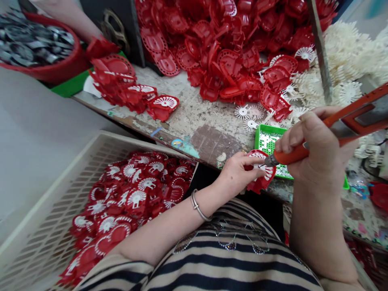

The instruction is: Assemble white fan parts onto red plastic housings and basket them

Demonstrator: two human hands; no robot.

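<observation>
My left hand (238, 174) grips a red plastic part (260, 186) at the table's front edge, with a white fan-shaped insert (268, 173) lying in it. Wrapped round an orange power screwdriver (295, 154), my right hand (318, 147) tilts the tool down from the right. Its grey tip meets the insert close to my left fingertips; whether a screw sits under the tip I cannot make out. Just behind the part, partly covered by my right hand, stands a green tray (257, 136) of small shiny pieces.
Red parts (230, 60) are heaped at the back, beside white inserts (348, 60) and a wooden stick (321, 52). Fitted red parts (163, 106) stand at left. A white crate (54, 218) of finished-looking parts is below. Another person's arm (72, 20) reaches near a red tub (75, 56) of metal pieces.
</observation>
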